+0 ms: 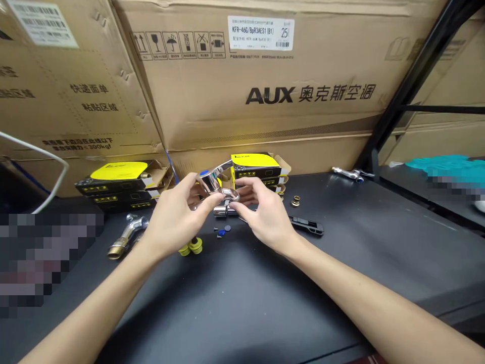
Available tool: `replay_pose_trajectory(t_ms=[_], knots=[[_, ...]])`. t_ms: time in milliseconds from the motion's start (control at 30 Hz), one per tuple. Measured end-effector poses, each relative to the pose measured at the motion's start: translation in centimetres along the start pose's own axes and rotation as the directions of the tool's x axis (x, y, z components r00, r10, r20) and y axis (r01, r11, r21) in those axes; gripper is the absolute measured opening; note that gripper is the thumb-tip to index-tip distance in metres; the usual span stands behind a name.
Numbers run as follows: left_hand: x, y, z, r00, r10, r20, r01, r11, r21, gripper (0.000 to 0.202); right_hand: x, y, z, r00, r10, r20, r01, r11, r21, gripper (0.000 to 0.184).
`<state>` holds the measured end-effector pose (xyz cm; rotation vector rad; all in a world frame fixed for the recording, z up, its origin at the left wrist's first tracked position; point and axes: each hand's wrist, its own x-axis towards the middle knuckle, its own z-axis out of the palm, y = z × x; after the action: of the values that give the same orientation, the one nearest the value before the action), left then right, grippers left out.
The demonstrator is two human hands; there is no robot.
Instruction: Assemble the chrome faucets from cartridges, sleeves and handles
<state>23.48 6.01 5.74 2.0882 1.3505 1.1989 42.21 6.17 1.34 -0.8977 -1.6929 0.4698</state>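
While a chrome faucet (209,183) is held raised over the black tabletop (242,303) in the head view, its body is pinched between the thumb and fingers of the left hand (178,217). Its curved lower part is gripped between the thumb and bent fingers of the right hand (268,215); the far fingertips are partly hidden. Below, small screws and a blue piece (221,233) are seen, with two yellow-ended parts (195,246) near the left wrist. Farther left, a brass-threaded chrome fitting (127,237) is laid down. Behind the hands, black-and-yellow boxes are stacked left (121,172) and right (255,162). Beyond the right hand, a brass ring (295,201) and a black-handled tool (308,226) are found.
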Motion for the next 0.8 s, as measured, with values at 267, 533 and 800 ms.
replay_pose_trajectory(t_ms=[267,533,800], knots=[[0.9,0.3,-0.9,0.924,-0.374,-0.083,0.295,0.833,-0.468,0.033,0.8,-0.5,-1.8,0.981,-0.174,-0.081,0.104,0.838,-0.536,0.030],[1.3,-1.2,-1.5,0.929,-0.343,-0.140,0.271,0.886,-0.375,0.036,2.8,2.0,-9.7,0.961,0.275,-0.008,-0.169,0.570,-0.804,0.010],[0.8,-1.4,-1.0,0.965,-0.261,-0.030,0.255,0.958,-0.130,0.046,2.6,3.7,-10.9,0.906,0.420,0.062,-0.151,0.455,-0.878,0.025]])
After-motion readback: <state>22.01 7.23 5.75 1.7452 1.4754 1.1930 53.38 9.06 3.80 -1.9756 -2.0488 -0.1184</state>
